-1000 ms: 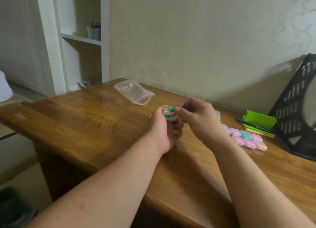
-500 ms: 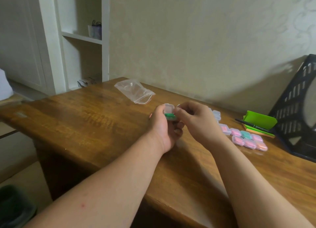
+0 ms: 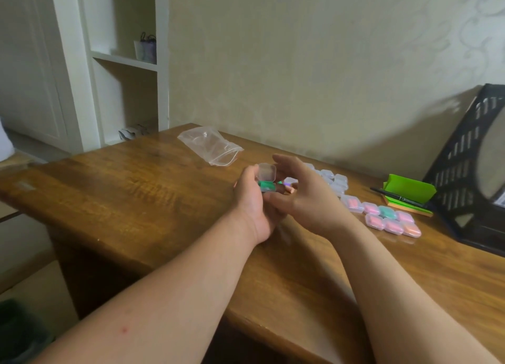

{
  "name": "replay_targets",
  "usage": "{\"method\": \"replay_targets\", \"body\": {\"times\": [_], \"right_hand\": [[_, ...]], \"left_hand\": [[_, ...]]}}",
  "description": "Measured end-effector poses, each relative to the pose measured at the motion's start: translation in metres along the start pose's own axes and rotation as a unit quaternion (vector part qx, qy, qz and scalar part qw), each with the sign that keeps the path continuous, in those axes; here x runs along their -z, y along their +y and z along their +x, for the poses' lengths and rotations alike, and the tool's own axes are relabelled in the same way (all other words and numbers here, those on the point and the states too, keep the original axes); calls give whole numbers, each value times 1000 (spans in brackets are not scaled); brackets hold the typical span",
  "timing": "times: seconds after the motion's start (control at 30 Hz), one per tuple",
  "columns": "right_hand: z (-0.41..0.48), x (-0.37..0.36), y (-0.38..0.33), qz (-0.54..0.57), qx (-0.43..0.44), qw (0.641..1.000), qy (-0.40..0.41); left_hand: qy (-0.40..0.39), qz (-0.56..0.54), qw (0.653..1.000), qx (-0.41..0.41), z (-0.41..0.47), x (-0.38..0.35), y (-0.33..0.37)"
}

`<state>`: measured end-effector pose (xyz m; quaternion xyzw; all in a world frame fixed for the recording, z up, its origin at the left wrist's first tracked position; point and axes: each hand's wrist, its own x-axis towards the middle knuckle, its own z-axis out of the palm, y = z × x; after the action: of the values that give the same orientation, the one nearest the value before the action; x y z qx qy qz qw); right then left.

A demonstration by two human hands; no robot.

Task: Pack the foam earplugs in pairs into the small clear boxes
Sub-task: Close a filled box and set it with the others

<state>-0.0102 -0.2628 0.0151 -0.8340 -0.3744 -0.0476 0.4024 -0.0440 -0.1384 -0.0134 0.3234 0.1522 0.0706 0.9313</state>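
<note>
My left hand [image 3: 252,205] holds a small clear box [image 3: 266,182] above the wooden desk [image 3: 136,197]. Its lid stands up and green foam earplugs lie inside. My right hand [image 3: 303,197] hovers just right of the box with fingers spread and relaxed, holding nothing. Behind my right hand lie several empty clear boxes [image 3: 337,182] and a few loose earplugs [image 3: 289,187]. Farther right sit several filled boxes [image 3: 388,218] with pink, teal and orange earplugs, lids down.
An empty clear zip bag [image 3: 211,145] lies at the back of the desk. A green sticky-note pad with a black pen [image 3: 407,194] and a black mesh file rack [image 3: 470,167] stand at the right. White shelves stand at the left.
My right hand has let go of the box and opened, drawing back to the right. The box lid now stands up with the green earplugs inside.
</note>
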Motion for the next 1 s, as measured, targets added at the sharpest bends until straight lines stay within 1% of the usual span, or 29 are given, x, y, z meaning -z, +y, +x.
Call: {"method": "replay_targets", "body": {"times": [0.13,0.2,0.3,0.4,0.53,0.8,1.0], "right_hand": [[-2,-3,-2,-33,21,998,43],[-3,-3,-4,-74,35,995,53],[-3,-7,-3,-141,80,984,79],[-1,-9,-1,-184,118,970,104],[1,-11,-1,-222,133,958,119],[1,-13,-2,-241,129,954,125],[2,-12,0,-227,129,956,132]], "left_hand": [[-6,-27,1000,10,-5,-4,0],[-7,-27,1000,7,-5,-4,0],[-9,-19,1000,16,-2,-3,0],[2,-12,1000,12,-4,-5,1],[-4,-26,999,19,-11,-8,1],[-28,4,999,23,-17,-9,2],[-45,2,999,23,-17,-11,1]]}}
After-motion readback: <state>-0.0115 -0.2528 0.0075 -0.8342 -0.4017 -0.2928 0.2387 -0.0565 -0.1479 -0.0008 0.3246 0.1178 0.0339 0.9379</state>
